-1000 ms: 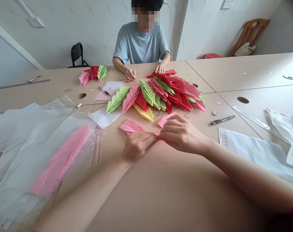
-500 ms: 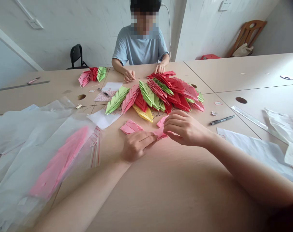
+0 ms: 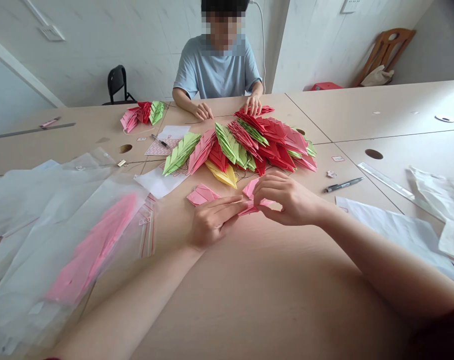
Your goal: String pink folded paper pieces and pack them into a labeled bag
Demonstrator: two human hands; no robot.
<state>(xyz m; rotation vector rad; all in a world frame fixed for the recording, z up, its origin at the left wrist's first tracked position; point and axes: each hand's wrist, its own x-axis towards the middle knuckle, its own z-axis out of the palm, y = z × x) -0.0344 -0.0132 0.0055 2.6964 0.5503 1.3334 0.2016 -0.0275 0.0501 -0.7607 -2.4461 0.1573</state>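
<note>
Pink folded-paper piece [image 3: 255,204], shown at the near centre of the table, held between two bare hands. The piece is pinched by the right hand [image 3: 287,200], with the fingers curled over it and pressed towards the thumb. The left hand [image 3: 212,222] is placed to its left, with the fingers [image 3: 227,206] extended and held together, their tips at the paper's left end; whether the paper is pinched there cannot be told. A pink folded-paper leaf [image 3: 201,195] is seen just beyond the left hand. Farther away, a broad heap of red, green and yellow folded-paper leaves [image 3: 242,150] is spread on the pale wooden table [image 3: 272,290]. Clear zip-top plastic bags [image 3: 80,200], one containing pink paper, are placed on the near left. A grey pen [image 3: 343,185], a clear ruler [image 3: 384,187] and white paper sheets [image 3: 384,230] are placed on the right. At the far side, a seated co-worker in a pale blue T-shirt [image 3: 215,70] is shown, with one hand [image 3: 253,105] on a red leaf and the other hand [image 3: 202,111] on the table.
</note>
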